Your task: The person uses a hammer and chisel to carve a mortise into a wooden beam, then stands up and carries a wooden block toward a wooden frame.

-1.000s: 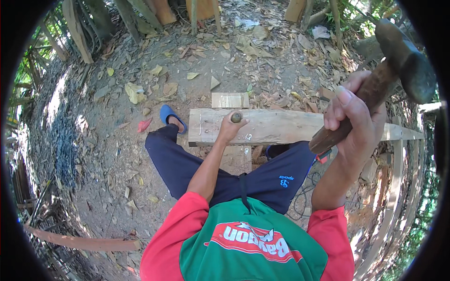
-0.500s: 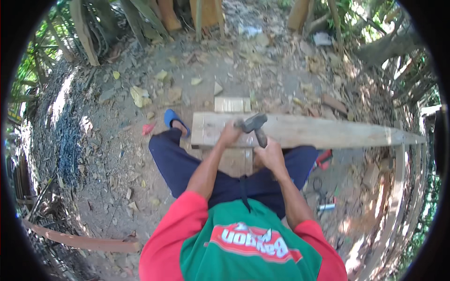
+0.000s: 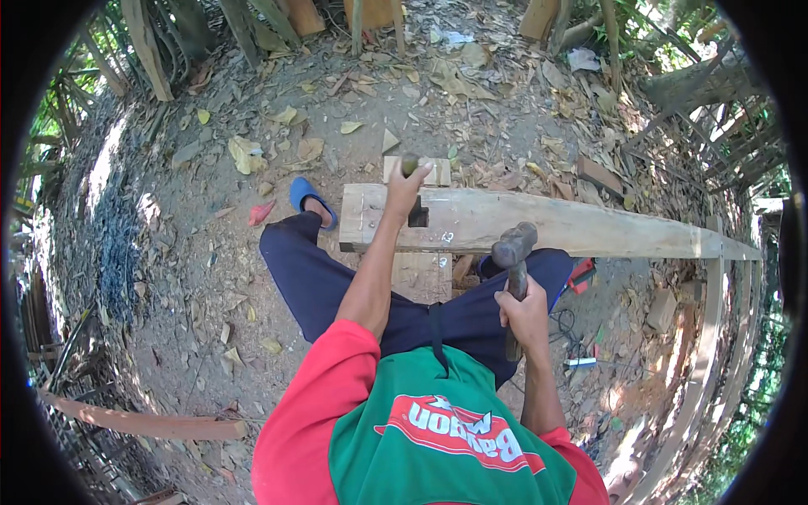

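A long, thick wooden beam (image 3: 581,223) lies crosswise in front of me, with a dark square hole (image 3: 418,215) cut through its face near the left end. My left hand (image 3: 402,195) is closed around what looks like a chisel (image 3: 410,163), its rounded dark handle end upward beyond the hole at the beam's far edge; the blade is hidden. In my right hand (image 3: 530,318) is a hammer (image 3: 515,245), gripped by its handle. The heavy metal head sits over the beam's near edge, right of the hole and apart from the chisel.
A flat wooden piece (image 3: 441,173) sticks out beneath the beam's far side. My knees flank a board (image 3: 412,278) below it. To the right lie a red tool (image 3: 581,273), a dark cord (image 3: 566,324) and a brown wood block (image 3: 600,176). Dry leaves cover the ground.
The hammer has moved right and toward me, away from the left hand. My left hand has shifted farther out with the chisel, leaving the square hole in view.
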Available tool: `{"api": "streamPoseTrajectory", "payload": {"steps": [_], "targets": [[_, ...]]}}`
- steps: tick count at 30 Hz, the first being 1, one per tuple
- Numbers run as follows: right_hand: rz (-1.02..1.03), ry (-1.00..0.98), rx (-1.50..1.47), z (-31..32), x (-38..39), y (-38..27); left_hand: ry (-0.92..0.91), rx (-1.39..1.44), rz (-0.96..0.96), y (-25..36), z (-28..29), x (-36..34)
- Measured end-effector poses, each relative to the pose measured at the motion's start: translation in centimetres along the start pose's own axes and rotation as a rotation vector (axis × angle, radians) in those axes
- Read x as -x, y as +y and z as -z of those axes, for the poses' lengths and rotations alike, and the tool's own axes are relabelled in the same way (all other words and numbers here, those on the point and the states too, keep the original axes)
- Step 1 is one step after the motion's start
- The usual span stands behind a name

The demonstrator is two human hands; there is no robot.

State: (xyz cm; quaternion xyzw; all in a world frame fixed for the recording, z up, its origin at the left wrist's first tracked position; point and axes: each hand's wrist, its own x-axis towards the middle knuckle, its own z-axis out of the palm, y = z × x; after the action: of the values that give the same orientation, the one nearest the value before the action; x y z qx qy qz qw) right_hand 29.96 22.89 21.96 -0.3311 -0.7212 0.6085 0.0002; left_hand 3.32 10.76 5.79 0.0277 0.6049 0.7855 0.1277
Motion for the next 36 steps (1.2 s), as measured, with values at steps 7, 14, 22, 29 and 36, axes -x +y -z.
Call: {"api": "streamPoseTrajectory", "payload": {"steps": [7, 14, 22, 29, 36], "targets": [[0.109, -0.098, -0.018, -1.6, -0.9, -3.4, 0.010, 0.135, -0.009, -1.3, -2.5, 2.0], [0.248, -0.098, 0.049, -0.6, -1.8, -7.4, -0.028, 0.044, 0.059, -3.8, -3.2, 3.5], [0.642, 0.065, 0.040, -2.2, -3.8, -9.8, -0.038, 0.011, -0.067, -5.9, -2.5, 4.3], [0.452, 0.004, 0.657, -5.9, -11.7, 2.3, -0.333, -0.366, -0.360, -3.4, -0.9, 3.3], [0.633, 0.113, 0.278, -2.1, -5.3, -9.3, -0.157, -0.270, -0.023, -5.0, -1.3, 5.7]]}}
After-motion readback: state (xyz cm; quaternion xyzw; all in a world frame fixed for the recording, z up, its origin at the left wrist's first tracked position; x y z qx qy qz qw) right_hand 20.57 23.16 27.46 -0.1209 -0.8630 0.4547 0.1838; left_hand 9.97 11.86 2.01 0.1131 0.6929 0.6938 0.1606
